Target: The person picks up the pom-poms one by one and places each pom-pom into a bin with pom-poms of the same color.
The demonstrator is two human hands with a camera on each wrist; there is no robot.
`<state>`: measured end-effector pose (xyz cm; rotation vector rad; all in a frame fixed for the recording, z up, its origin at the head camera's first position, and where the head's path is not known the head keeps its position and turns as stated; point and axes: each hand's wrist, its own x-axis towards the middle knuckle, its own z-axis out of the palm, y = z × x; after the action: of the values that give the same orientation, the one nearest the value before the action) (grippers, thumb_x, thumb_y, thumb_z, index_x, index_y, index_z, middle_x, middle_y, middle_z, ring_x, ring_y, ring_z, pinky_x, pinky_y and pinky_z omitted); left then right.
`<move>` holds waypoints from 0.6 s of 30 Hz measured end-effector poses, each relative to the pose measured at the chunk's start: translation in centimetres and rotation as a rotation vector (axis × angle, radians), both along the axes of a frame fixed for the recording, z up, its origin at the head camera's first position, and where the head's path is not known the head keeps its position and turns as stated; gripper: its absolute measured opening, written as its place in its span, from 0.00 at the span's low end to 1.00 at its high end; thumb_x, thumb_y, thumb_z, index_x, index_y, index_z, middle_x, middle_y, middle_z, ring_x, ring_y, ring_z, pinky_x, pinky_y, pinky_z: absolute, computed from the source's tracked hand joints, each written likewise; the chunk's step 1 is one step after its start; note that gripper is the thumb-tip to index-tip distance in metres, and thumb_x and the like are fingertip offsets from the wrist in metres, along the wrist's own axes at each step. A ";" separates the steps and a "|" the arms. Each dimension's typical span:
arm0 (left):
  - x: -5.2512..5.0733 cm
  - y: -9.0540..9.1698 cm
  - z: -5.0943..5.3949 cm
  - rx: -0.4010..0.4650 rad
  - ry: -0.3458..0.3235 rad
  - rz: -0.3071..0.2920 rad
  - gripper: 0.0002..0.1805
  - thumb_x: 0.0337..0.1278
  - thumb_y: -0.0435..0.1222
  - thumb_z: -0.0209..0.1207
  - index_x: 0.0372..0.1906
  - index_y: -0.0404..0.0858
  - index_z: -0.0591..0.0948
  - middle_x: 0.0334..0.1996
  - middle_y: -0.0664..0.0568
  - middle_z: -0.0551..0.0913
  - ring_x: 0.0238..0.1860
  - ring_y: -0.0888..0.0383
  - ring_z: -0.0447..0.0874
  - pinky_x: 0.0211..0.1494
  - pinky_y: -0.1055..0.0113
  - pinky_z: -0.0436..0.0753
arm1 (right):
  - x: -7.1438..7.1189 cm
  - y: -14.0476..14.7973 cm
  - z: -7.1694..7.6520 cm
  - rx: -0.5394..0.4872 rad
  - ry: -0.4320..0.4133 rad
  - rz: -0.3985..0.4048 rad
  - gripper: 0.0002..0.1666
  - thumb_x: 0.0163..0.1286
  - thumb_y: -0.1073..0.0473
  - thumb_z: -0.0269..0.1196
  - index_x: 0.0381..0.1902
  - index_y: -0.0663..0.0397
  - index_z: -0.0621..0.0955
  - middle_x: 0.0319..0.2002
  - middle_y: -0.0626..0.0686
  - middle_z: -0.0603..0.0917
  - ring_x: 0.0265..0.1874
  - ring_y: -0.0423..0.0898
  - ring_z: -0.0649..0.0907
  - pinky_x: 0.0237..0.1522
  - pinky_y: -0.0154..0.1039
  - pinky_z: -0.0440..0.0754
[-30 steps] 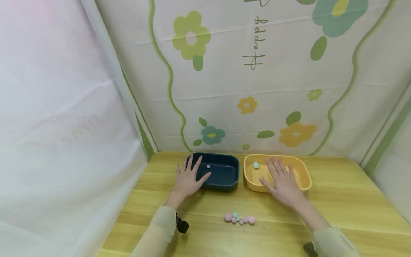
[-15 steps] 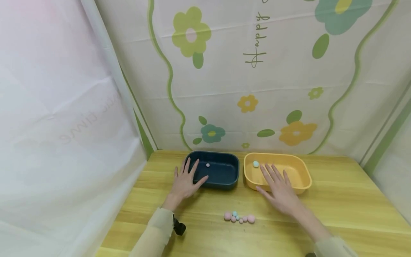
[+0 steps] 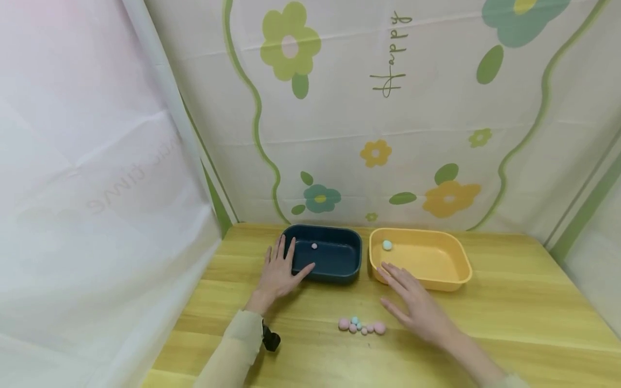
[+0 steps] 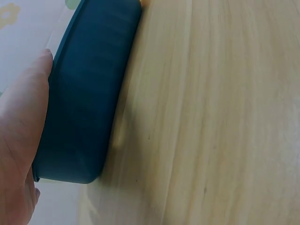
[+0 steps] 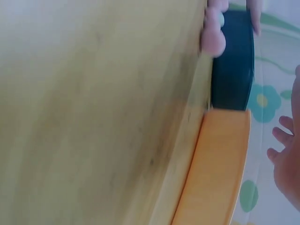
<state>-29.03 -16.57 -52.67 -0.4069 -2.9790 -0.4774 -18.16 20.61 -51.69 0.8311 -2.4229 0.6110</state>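
My left hand (image 3: 278,275) lies over the left end of the dark blue tray (image 3: 335,265), fingers straight and spread. In the left wrist view its thumb side is against the tray's rim. A small pink ball (image 3: 314,246) sits in that tray. My right hand (image 3: 414,307) hovers at the front left corner of the yellow tray (image 3: 432,264), fingers extended and holding nothing. A mint ball (image 3: 387,245) sits in the yellow tray's far left part. In front of the trays, several pink and mint balls lie clustered, including a larger pink ball (image 3: 380,327).
Both trays stand side by side near the back of the wooden table (image 3: 514,302). Behind them hangs a flower-printed cloth (image 3: 339,118). White cloth (image 3: 107,242) closes off the left side. A black wrist device (image 3: 271,340) sits at the left cuff.
My right hand has drawn back and left, from over the yellow tray to its front left corner. My left hand stays at the blue tray. The head view tilts slightly upward.
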 end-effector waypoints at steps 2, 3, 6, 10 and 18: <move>-0.1 0.0 0.0 0.000 0.003 -0.002 0.58 0.73 0.73 0.52 0.92 0.42 0.51 0.92 0.36 0.44 0.93 0.38 0.42 0.93 0.36 0.48 | 0.4 -0.4 0.0 -0.016 0.022 0.037 0.45 0.70 0.55 0.75 0.82 0.54 0.73 0.80 0.59 0.76 0.73 0.63 0.78 0.87 0.24 0.45; -0.1 0.0 0.0 -0.003 0.006 -0.002 0.58 0.73 0.73 0.52 0.92 0.41 0.51 0.92 0.36 0.44 0.93 0.38 0.42 0.93 0.37 0.48 | 0.6 -0.6 0.0 -0.020 0.024 0.050 0.45 0.70 0.55 0.75 0.82 0.54 0.74 0.80 0.58 0.76 0.73 0.62 0.79 0.87 0.23 0.47; -0.2 0.0 -0.1 -0.013 0.009 -0.001 0.58 0.73 0.73 0.51 0.92 0.41 0.50 0.92 0.36 0.44 0.93 0.38 0.42 0.94 0.38 0.49 | 1.1 -1.1 -0.2 -0.024 0.021 0.074 0.44 0.70 0.55 0.75 0.81 0.53 0.75 0.79 0.57 0.78 0.71 0.61 0.81 0.85 0.22 0.49; -0.3 0.0 -0.2 -0.022 0.005 0.003 0.59 0.73 0.74 0.50 0.92 0.41 0.50 0.92 0.37 0.43 0.93 0.39 0.41 0.94 0.39 0.49 | 1.7 -1.4 -0.9 -0.018 -0.011 0.061 0.45 0.65 0.55 0.79 0.79 0.49 0.78 0.75 0.55 0.82 0.69 0.60 0.84 0.83 0.21 0.49; 0.0 0.1 -0.1 -0.040 -0.009 0.012 0.58 0.74 0.74 0.49 0.92 0.41 0.50 0.92 0.37 0.43 0.93 0.39 0.40 0.94 0.39 0.50 | 2.1 -1.2 -2.2 -0.059 -0.085 0.063 0.37 0.59 0.61 0.82 0.68 0.52 0.87 0.65 0.54 0.90 0.62 0.57 0.89 0.60 0.61 0.90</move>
<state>-29.06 -16.46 -52.75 -0.3905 -3.0020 -0.4209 -16.06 19.38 -53.86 0.8762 -2.4496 0.7517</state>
